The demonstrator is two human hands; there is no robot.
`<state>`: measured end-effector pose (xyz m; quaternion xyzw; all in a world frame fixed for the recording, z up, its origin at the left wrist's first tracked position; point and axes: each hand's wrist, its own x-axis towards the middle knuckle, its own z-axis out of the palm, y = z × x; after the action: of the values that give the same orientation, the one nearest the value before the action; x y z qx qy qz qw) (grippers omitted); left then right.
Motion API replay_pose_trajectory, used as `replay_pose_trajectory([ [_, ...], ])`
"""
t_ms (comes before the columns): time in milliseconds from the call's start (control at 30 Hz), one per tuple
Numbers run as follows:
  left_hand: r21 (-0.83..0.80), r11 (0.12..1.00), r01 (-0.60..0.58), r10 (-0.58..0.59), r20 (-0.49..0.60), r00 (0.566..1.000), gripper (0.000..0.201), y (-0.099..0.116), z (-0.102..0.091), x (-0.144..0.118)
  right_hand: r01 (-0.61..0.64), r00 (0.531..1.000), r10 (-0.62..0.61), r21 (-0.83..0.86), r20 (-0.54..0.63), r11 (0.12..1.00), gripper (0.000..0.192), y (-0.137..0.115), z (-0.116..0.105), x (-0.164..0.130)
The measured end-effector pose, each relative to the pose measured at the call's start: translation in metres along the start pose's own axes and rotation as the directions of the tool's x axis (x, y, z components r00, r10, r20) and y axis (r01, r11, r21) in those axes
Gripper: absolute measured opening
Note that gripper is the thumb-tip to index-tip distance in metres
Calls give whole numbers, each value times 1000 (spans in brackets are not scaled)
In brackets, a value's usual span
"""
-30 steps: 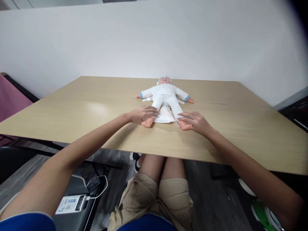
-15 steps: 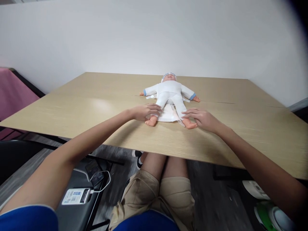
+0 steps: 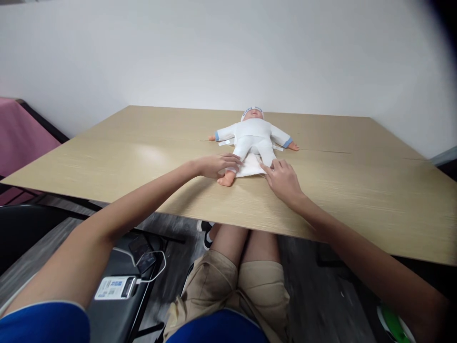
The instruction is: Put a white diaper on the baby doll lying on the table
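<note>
A baby doll (image 3: 252,138) in a white suit with blue cuffs and a white cap lies on its back on the wooden table (image 3: 143,157), arms spread. A white diaper (image 3: 251,166) lies flat under its legs. My left hand (image 3: 214,166) rests on the doll's near left leg, just above its bare foot (image 3: 227,179). My right hand (image 3: 282,178) lies over the doll's other lower leg and hides that foot, fingers reaching to the diaper's edge.
A white wall stands behind the table. A pink panel (image 3: 17,138) is at the far left. Below the table's near edge are my knees in beige shorts (image 3: 232,281), a phone and a power bank (image 3: 116,287) with a cable, and a green and white object (image 3: 392,324).
My right hand has slid left and forward, from beside the doll's foot to over its lower leg. My left hand has stayed on the other leg. The view shifted slightly.
</note>
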<state>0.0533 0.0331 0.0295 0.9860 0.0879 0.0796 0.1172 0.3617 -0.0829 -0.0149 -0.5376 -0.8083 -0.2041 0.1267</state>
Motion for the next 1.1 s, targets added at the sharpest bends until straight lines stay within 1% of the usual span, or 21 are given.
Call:
replay_pose_trajectory([
  [100, -37, 998, 42, -41, 18, 999, 59, 3, -2, -2, -17, 999, 22, 99, -49, 995, 39, 8, 5, 0],
  [167, -64, 995, 71, -71, 17, 997, 57, 9, -6, -3, -40, 995, 55, 182, -80, 982, 36, 14, 9, -2],
  [267, -96, 981, 166, -169, -19, 985, 48, 24, -9, 0, -88, 985, 129, 310, -117, 947, 35, 22, 17, -2],
  [300, -103, 972, 209, -214, -43, 976, 46, 29, -9, 2, -101, 981, 151, 347, -119, 932, 35, 24, 19, -1],
  [333, -107, 962, 250, -259, -71, 963, 49, 33, -7, 5, -115, 978, 172, 379, -120, 918, 35, 26, 21, 0],
  [400, -99, 943, 319, -330, -134, 934, 63, 39, 1, 13, -139, 970, 212, 442, -119, 886, 33, 29, 24, 4],
  [433, -83, 934, 347, -357, -168, 919, 67, 41, 7, 16, -150, 965, 234, 476, -122, 866, 33, 29, 24, 6],
  [467, -63, 926, 372, -377, -203, 904, 66, 41, 12, 20, -160, 959, 257, 513, -123, 843, 32, 30, 24, 8],
  [500, -44, 918, 393, -391, -243, 888, 60, 41, 17, 24, -169, 953, 278, 551, -120, 817, 32, 30, 23, 10],
  [567, -32, 902, 430, -416, -327, 849, 42, 37, 25, 29, -206, 943, 324, 629, -77, 749, 32, 30, 21, 13],
  [633, -77, 892, 445, -438, -394, 808, 26, 31, 26, 33, -265, 931, 365, 683, -3, 681, 35, 31, 19, 16],
  [700, -162, 882, 443, -467, -428, 774, 19, 23, 23, 36, -310, 919, 391, 714, 55, 628, 37, 34, 18, 22],
  [733, -209, 874, 439, -484, -442, 755, 19, 18, 19, 38, -307, 916, 397, 726, 51, 616, 36, 36, 18, 26],
  [767, -252, 866, 431, -500, -457, 736, 21, 13, 16, 40, -283, 916, 400, 739, 20, 611, 36, 39, 18, 31],
  [833, -316, 857, 408, -515, -491, 702, 25, 1, 7, 46, -202, 910, 406, 763, -86, 614, 33, 47, 19, 46],
  [900, -359, 856, 371, -513, -513, 688, 27, -15, -3, 55, -128, 896, 405, 767, -182, 629, 31, 57, 21, 65],
  [967, -430, 839, 333, -530, -508, 679, 28, -33, -12, 66, -107, 888, 410, 774, -207, 623, 32, 68, 24, 87],
  [1033, -534, 792, 296, -575, -488, 657, 29, -55, -19, 78, -158, 886, 439, 797, -146, 583, 38, 80, 29, 110],
  [1100, -637, 730, 250, -624, -471, 623, 29, -79, -23, 90, -255, 875, 483, 826, -23, 503, 44, 92, 38, 133],
])
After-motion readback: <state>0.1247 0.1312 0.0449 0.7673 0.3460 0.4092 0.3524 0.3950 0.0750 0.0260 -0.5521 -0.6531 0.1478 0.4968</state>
